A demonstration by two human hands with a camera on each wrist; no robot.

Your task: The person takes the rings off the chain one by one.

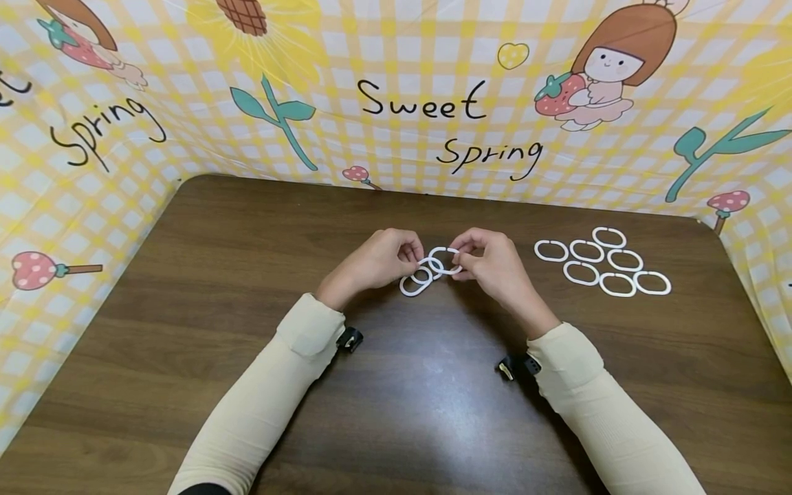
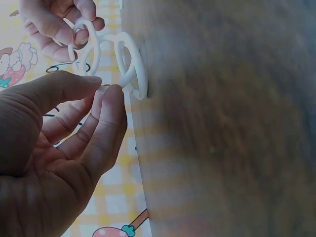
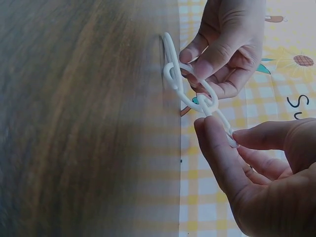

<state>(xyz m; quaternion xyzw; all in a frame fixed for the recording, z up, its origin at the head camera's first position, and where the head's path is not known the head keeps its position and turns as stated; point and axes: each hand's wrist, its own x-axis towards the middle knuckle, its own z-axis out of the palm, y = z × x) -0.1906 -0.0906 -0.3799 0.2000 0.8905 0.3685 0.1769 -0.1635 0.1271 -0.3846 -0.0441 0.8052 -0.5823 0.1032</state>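
Over the middle of the table, three white oval plastic links hang together as a short chain. My left hand (image 1: 380, 260) pinches the middle link (image 3: 183, 98) between thumb and fingertips. At the chain's right end, my right hand (image 1: 497, 265) pinches another link (image 1: 442, 249), which passes through the middle one. The third link (image 2: 141, 76) hangs from the middle link on the left, low near the tabletop; whether it touches the table I cannot tell. Fingertips hide parts of the two pinched links.
On the right of the brown wooden table (image 1: 155, 344) lies a loose group of several more white links (image 1: 652, 273), flat and close together. A yellow checked cloth (image 1: 396, 41) with printed figures stands along the back and sides. Small black devices (image 1: 350, 339) sit at both wrists.
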